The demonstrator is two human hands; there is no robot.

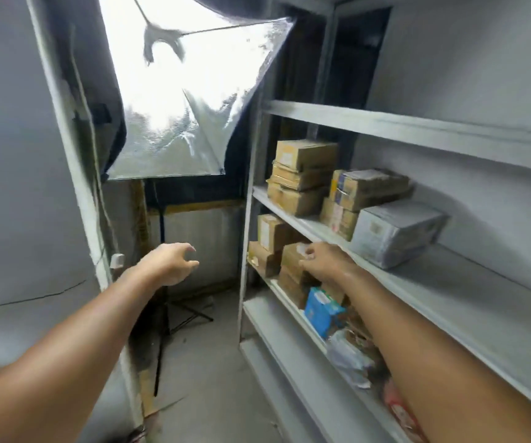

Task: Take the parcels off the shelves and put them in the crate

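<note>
The right hand (324, 262) grips a brown parcel (291, 255) atop a stack on the lower shelf (289, 303) (labelled end facing left, long axis hidden); the left hand (171, 263) hovers further left, loosely curled, empty.

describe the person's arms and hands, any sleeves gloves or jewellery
Both arms are bare as far as the frame shows: there is no sleeve on the left forearm or the right forearm. The left hand and right hand wear no gloves. No watch, band or ring is visible on either, though the picture is a little blurred.
</note>
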